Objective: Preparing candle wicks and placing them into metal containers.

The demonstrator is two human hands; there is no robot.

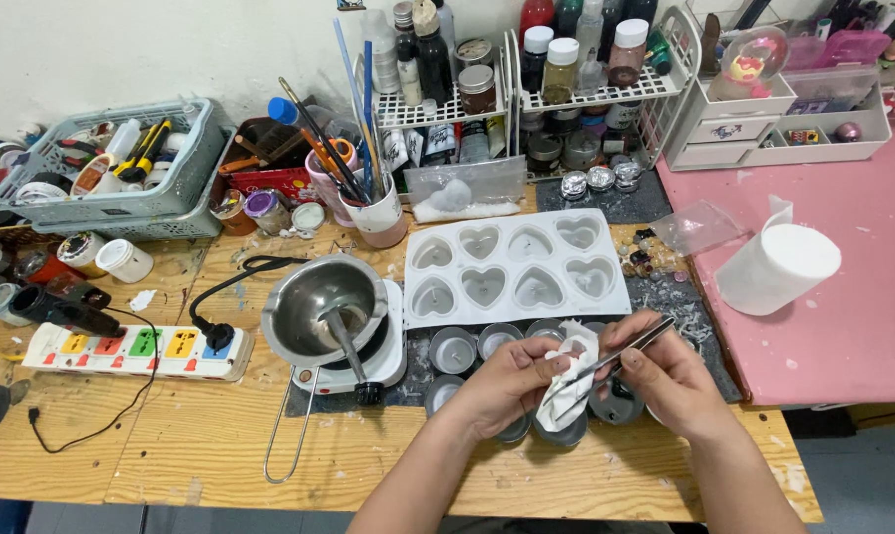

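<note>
I see my left hand point(511, 386) closed around a crumpled white tissue point(569, 371), pinching it between thumb and fingers. My right hand point(665, 381) holds a pair of metal tweezers point(615, 356) in a pinch grip near its back end, and the tips go into the tissue, between both hands.

I judge the tweezers are light, stiff and smooth, so maybe a little slippery; the grip on the flat middle part of the legs looks the safest place. The tissue is very soft and light and tears easily, so it needs only a gentle squeeze.

Under the hands several small round metal cups point(453, 349) stand on the worktop point(200, 435). Just beyond the hands lies a white heart-shaped mould point(511, 267), and to the left of my left hand stands a steel pot point(321, 302) on a small white hot plate point(388, 361).
</note>
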